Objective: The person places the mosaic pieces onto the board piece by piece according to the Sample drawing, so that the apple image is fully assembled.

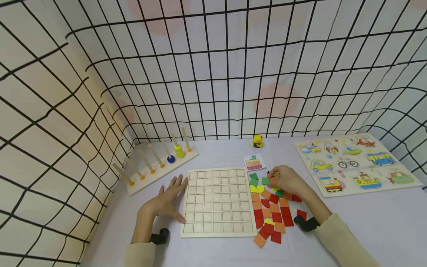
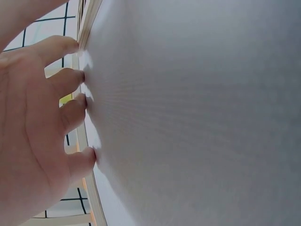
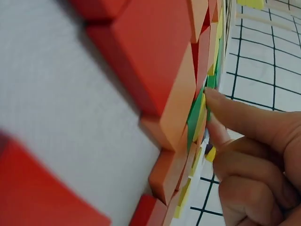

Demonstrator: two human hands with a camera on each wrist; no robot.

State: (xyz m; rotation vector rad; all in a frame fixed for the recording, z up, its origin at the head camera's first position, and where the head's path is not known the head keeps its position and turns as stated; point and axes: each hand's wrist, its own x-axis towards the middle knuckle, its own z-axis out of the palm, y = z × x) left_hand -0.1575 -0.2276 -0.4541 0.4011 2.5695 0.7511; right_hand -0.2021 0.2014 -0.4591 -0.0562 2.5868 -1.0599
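A pale wooden grid board lies flat in the middle of the table. Along its left edge rests my left hand, fingers spread, the thumb at the board's lower left corner. In the left wrist view the fingertips of this left hand touch the white cloth. My right hand reaches over loose coloured tiles to the board's right. Its thumb and forefinger pinch what looks like an orange tile, beside a green tile. Fingers partly hide it. The right wrist view shows the right hand curled, red tiles nearer the camera.
A small pattern card lies behind the tiles, with a yellow toy duck farther back. A peg stand with blue and yellow beads stands at the left. At the right lies a vehicle puzzle board. Black-lined cloth walls enclose the table.
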